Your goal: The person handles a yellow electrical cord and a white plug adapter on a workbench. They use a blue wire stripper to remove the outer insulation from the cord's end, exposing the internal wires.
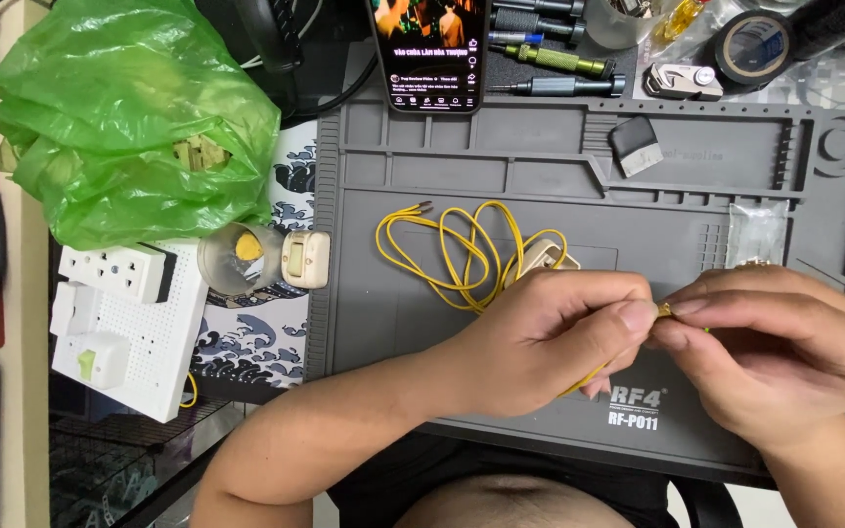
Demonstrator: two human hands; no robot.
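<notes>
While left hand (550, 337) and right hand (775, 347) pinch yellow wire (462, 256) tip between fingertips: hold tight, twist slow, keep loops behind fingers.

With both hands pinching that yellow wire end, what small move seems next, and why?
Probably a twist of the wire tip: the left hand and right hand pinch the yellow wire between thumbs and forefingers where they meet, while the rest lies coiled on the grey mat.
</notes>
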